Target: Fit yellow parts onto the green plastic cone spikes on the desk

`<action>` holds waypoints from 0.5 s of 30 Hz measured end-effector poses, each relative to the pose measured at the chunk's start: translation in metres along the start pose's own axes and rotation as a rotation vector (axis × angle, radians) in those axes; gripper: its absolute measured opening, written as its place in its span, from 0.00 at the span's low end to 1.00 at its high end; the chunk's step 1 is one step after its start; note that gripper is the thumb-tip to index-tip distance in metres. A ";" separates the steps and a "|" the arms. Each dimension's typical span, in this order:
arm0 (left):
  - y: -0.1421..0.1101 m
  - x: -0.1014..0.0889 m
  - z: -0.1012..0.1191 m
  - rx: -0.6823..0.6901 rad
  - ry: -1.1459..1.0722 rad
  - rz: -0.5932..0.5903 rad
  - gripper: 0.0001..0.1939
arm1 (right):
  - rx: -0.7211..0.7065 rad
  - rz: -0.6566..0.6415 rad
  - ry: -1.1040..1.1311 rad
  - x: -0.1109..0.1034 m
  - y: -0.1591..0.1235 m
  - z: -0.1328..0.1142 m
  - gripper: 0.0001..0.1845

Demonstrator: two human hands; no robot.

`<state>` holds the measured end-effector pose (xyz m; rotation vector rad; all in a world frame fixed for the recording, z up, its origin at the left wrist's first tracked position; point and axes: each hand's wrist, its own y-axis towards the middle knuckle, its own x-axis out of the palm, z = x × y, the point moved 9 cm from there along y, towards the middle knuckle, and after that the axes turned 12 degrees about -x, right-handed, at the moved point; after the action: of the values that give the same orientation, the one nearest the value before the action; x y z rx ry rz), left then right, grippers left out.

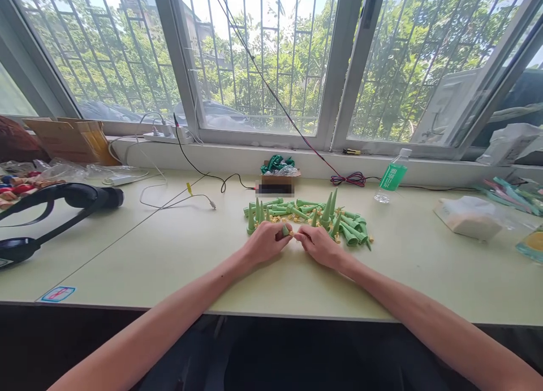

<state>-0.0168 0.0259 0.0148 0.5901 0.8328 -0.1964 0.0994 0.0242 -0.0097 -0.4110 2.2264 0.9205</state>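
My left hand (266, 241) is closed around a small green cone-shaped piece (285, 230), its end showing between thumb and fingers. Fingertips of my right hand (317, 244) pinch at a tiny yellowish piece (292, 233) where the two hands meet; its kind is too small to make out. Just behind my hands lies a heap of green plastic cones (354, 227), many on their sides. A few stand upright, such as the tall pointed cone (328, 211). Small yellowish bits (292, 217) are scattered among them.
Behind the heap sits a small open box (292, 179) with green foil. A water bottle (391, 179) and a tissue pack (469, 217) stand to the right. At left are a black headset (80, 207), a white cable (178, 202) and bagged coloured items. The table's front edge (297, 316) runs below my forearms.
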 end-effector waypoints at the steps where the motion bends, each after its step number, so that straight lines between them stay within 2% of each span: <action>1: 0.000 0.001 0.000 -0.007 -0.012 -0.007 0.05 | 0.011 0.011 -0.003 -0.001 0.000 0.001 0.17; 5: 0.001 0.003 -0.001 -0.029 -0.046 -0.036 0.06 | 0.034 0.056 -0.019 -0.006 0.000 0.002 0.20; 8: 0.002 0.003 -0.002 -0.051 -0.022 -0.026 0.03 | 0.032 0.092 -0.047 -0.011 0.001 0.001 0.22; 11: 0.004 0.000 -0.003 -0.075 0.024 0.009 0.11 | 0.014 0.097 -0.057 -0.011 0.001 -0.003 0.20; 15: 0.006 -0.004 -0.009 -0.136 0.053 0.034 0.18 | -0.026 0.030 -0.038 -0.003 0.001 -0.008 0.18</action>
<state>-0.0230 0.0360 0.0159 0.4827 0.8798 -0.0920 0.0972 0.0190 -0.0034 -0.3694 2.1934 0.9661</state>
